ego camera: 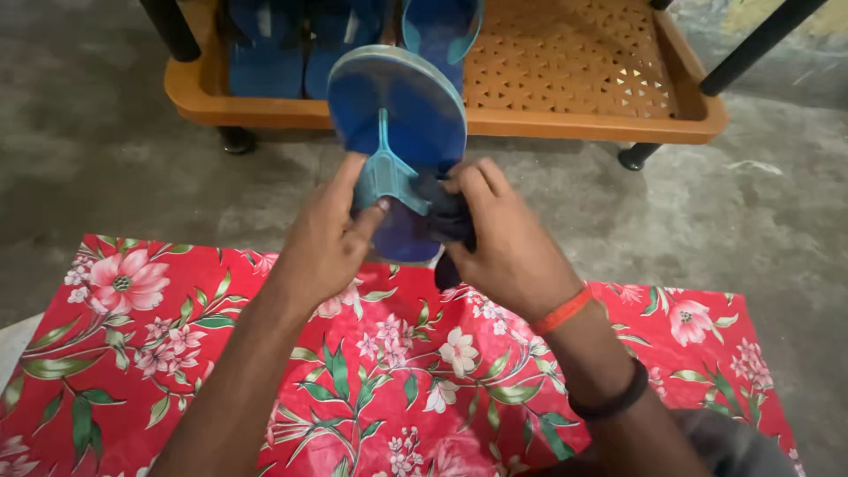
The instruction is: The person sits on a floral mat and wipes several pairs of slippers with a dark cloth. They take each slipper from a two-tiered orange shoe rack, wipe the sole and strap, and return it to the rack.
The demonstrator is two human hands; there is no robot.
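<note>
The blue flip-flop (397, 124) is held up in the air between both hands, above the far edge of a red flowered cloth (371, 380) and in front of an orange rack. Its sole faces the camera, toe end up and away, heel end down between the palms, with the lighter blue Y-shaped strap (382, 172) running down its middle.

Nearest the camera, the red cloth with pink and white blossoms and green leaves lies spread over the floor, and both forearms reach out over it. The right wrist carries an orange band (562, 311) and, further back along the arm, a black band (609, 402).

The left hand (322, 243) is curled closed around the left edge of the flip-flop's lower half; its thumb lies across the front and presses on the base of the strap, while the other fingers are hidden behind the sole. The right hand (503, 243) is likewise closed, bunching a dark cloth (446, 221) in its fingers and pressing that cloth against the right side of the flip-flop beside the strap. A loose end of the cloth hangs below the hand.

Beyond the hands lies grey concrete floor (132, 159). Further off stands the orange plastic rack (574, 71) with a perforated shelf on dark legs. More blue flip-flops (265, 53) lie on its left part, just behind the held one; its right part shows bare lattice.
</note>
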